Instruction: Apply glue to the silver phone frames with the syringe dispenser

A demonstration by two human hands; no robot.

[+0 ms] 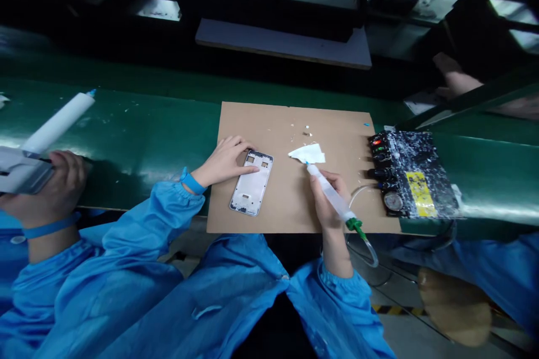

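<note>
The person in the blue coat leans over a sheet of brown cardboard (290, 202) laid on the green surface (138, 140). The left hand (225, 160) lies open on the top end of a phone frame (251, 182), fingers spread along its upper edge and pressing it flat; a blue wristband (191, 182) shows at that wrist. The frame sits toward the left side of the cardboard, long side running away from the person, tilted a little to the right.

The right hand (326, 199) is closed around a clear syringe (330, 193), held like a pen. Its tip points up and to the left and meets a crumpled white wipe (308, 153) that lies near the middle of the cardboard, just right of the frame. A green fitting at the back of the syringe joins a clear hose (370, 249) that loops down off the front edge.

At the right end of the cardboard stands a black control box (410, 174), spattered white, with small lights, knobs, a round gauge and a yellow label.

Off to the left, another person's hand (56, 182) grips a glue gun (46, 137) with a white tube pointing up over the surface.
</note>
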